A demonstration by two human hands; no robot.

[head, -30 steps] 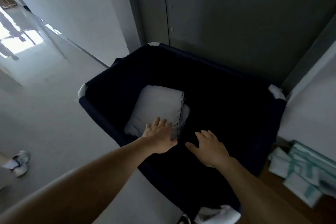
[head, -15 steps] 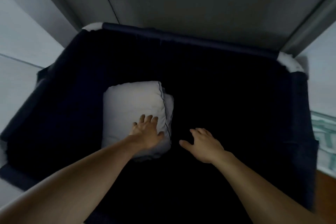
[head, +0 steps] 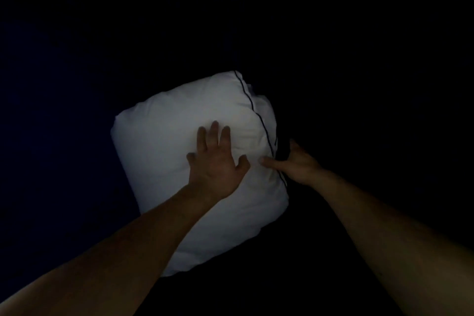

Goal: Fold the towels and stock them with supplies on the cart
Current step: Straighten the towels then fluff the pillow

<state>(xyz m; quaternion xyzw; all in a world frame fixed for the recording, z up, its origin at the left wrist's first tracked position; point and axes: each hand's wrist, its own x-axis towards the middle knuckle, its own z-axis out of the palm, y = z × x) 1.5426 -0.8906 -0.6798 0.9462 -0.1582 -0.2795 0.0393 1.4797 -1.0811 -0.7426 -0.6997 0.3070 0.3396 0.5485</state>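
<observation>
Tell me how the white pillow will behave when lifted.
The white pillow is probably soft and squashy: its surface creases around the left hand resting flat on it. It would likely sag if lifted by the piped edge that the right hand pinches. Its puffy bulk suggests it is light for its size.

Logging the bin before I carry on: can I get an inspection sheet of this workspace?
Surface: dark bin lining, too dim for detail.
Job's things: white pillow with dark piping, lying on the lining.
Clutter: nothing seen.
Grips: left hand rests flat on the pillow, fingers straight; right hand holds its piped edge, thumb on top, fingers down the side.
Cables: nothing seen.
Surroundings: lost in darkness.
</observation>
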